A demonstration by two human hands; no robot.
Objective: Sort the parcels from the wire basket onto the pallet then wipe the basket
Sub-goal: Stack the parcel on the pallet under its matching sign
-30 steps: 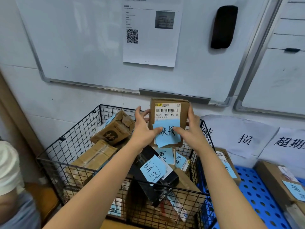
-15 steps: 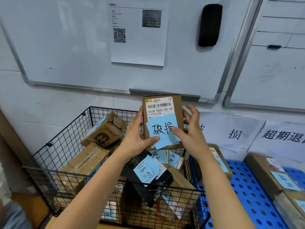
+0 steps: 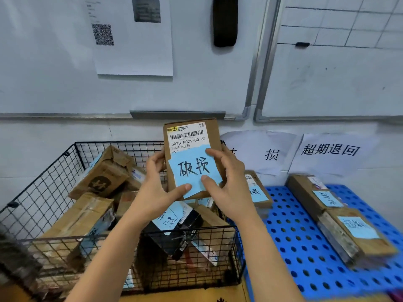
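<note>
Left hand & right hand grip the cardboard parcel, thumbs on its blue note. Wire basket at 8 o'clock, blue pallet at 4.

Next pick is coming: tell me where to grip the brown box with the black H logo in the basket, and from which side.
Probably from above: the H-logo box lies tilted atop the pile at the wire basket's back left, with wire walls close by. Clasp its lower, intact half across the width; its upper flap looks torn open.
</note>
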